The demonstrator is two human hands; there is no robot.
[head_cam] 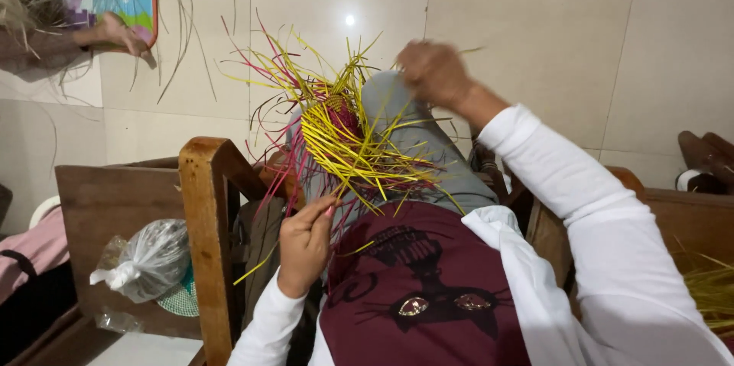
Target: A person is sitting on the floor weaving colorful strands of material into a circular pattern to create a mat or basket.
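A half-woven piece of yellow and pink strips (340, 133) rests on my lap, its loose ends fanning out in all directions. My left hand (304, 244) sits near my waist and pinches a pink strip between thumb and fingers. My right hand (432, 72) is raised above my knee, blurred, fingers closed around a thin yellow strip that runs back to the weave. I wear grey trousers, a maroon top and white sleeves.
A wooden chair arm (206, 205) stands at my left. Beside it a knotted clear plastic bag (149, 259) lies on a wooden seat. Another person's hand (122, 34) rests on a colourful mat at top left. Yellow strips (711, 289) lie at right. Pale tiled floor lies beyond.
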